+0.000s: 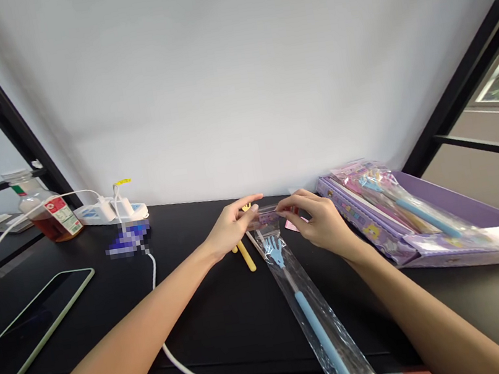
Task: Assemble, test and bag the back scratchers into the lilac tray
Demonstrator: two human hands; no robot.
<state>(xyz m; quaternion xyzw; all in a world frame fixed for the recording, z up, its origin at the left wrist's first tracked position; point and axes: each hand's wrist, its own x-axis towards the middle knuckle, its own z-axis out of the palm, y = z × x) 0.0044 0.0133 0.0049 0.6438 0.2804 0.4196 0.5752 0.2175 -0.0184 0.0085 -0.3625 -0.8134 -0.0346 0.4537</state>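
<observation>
The left hand (232,227) and the right hand (322,220) meet over the worktop (214,323), with the top of a clear bag (267,228) between them. The right fingers (287,204) bend in and pinch the top edge of the bag, so that hand has hold of it. The left fingers (247,202) are long and a little open, with the thumb at the same edge, but I cannot tell if that hand grips the bag or just touches it. In the bag is a blue back scratcher (308,309), with its small hand shape near the top and its long handle pointing down toward the person. It looks all the way in, so that part seems done. A purple strip (267,214) shows at the top of the bag, and I cannot tell if the bag is sealed. A yellow stick (246,257) lies just beside the left hand, and a bit of pink paper (290,226) peeks out by the right hand. To the right, a purple box (363,226) holds another clear bag (401,195) with a blue stick in it. Off to the left are a bottle (47,214), a power strip (110,213) and a tablet (27,332).
</observation>
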